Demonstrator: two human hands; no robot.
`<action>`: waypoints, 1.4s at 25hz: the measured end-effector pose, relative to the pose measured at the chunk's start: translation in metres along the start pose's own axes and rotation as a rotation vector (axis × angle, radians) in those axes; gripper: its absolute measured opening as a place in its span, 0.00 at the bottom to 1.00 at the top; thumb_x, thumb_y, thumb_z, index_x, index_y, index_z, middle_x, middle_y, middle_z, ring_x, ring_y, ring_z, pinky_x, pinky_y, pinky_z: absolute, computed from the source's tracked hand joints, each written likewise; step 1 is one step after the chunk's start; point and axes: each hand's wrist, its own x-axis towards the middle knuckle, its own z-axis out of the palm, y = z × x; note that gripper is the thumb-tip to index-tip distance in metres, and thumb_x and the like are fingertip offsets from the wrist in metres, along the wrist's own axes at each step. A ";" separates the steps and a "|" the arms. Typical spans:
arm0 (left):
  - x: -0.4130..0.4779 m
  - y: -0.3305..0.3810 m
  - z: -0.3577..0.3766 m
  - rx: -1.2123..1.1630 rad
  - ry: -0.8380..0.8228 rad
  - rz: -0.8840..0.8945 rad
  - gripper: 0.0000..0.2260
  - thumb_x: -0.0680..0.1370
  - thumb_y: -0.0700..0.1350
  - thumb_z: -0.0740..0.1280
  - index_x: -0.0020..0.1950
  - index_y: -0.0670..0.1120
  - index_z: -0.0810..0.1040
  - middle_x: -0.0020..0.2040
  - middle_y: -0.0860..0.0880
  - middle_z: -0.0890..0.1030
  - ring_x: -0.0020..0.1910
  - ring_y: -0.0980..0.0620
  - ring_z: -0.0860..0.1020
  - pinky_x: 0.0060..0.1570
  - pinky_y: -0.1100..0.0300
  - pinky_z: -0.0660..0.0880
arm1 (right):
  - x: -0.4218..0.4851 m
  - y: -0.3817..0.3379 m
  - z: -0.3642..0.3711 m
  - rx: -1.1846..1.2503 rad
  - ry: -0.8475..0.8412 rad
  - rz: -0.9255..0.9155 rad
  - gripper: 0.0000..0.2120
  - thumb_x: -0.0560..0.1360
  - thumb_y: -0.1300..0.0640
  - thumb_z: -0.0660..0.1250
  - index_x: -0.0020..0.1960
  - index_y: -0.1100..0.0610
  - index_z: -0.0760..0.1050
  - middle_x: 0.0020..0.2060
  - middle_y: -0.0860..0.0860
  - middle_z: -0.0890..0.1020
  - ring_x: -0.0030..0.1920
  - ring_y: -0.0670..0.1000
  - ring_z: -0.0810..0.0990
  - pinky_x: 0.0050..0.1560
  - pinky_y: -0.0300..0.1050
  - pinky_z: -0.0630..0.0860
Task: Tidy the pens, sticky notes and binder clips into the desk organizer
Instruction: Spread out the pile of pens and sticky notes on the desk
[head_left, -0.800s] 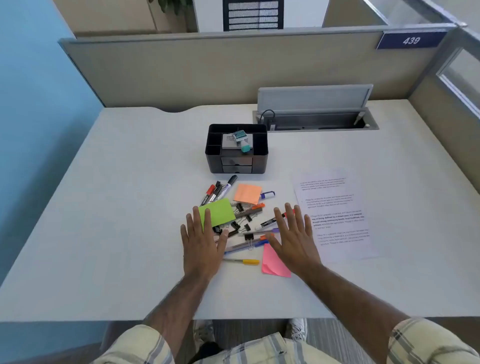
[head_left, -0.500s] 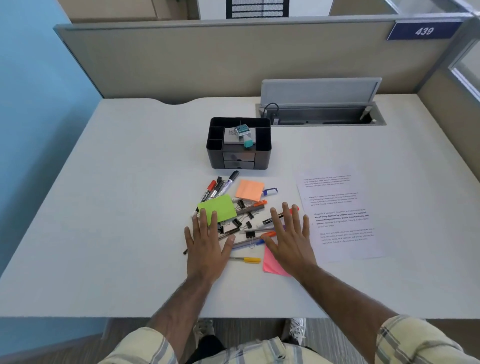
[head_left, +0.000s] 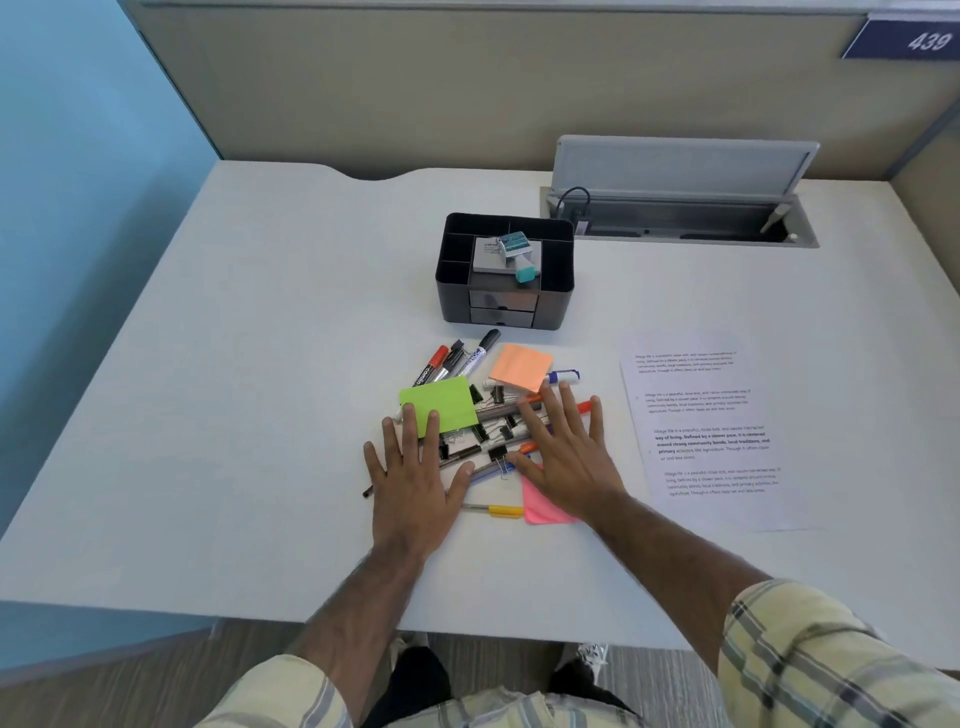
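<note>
Three sticky pads lay on the counter (head_left: 208, 364): green pad (head_left: 441, 402), orange pad (head_left: 521, 366), pink pad (head_left: 543, 506). Left grip (head_left: 415, 478) and right grip (head_left: 569, 457) lay flat, released.

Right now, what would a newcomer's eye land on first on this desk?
The bright clutter mid-desk: a green sticky pad, an orange sticky pad and a pink sticky pad among scattered pens and binder clips. Both hands lie spread flat over it, the left hand touching the green pad, the right hand partly covering the pink one. Behind stands the black desk organizer; a printed sheet lies right of the pile.
</note>
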 end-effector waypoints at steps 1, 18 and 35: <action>0.000 -0.005 0.000 -0.004 0.010 0.001 0.36 0.80 0.69 0.45 0.83 0.50 0.47 0.83 0.44 0.45 0.81 0.37 0.50 0.76 0.33 0.52 | 0.003 -0.004 0.000 -0.002 0.002 -0.017 0.37 0.80 0.29 0.42 0.82 0.47 0.52 0.82 0.56 0.52 0.81 0.59 0.46 0.76 0.70 0.44; 0.010 -0.056 -0.016 -0.064 0.134 -0.028 0.33 0.83 0.64 0.46 0.82 0.45 0.53 0.83 0.42 0.48 0.81 0.39 0.50 0.78 0.38 0.51 | 0.039 -0.052 0.000 0.061 0.164 -0.156 0.31 0.83 0.34 0.47 0.79 0.50 0.59 0.79 0.55 0.61 0.80 0.56 0.53 0.77 0.65 0.46; 0.024 -0.053 -0.008 0.014 0.089 -0.066 0.36 0.81 0.67 0.48 0.82 0.46 0.55 0.83 0.41 0.52 0.81 0.38 0.51 0.77 0.37 0.50 | 0.058 -0.061 -0.002 0.115 -0.011 0.074 0.35 0.81 0.32 0.40 0.83 0.48 0.44 0.82 0.55 0.45 0.81 0.58 0.38 0.78 0.63 0.39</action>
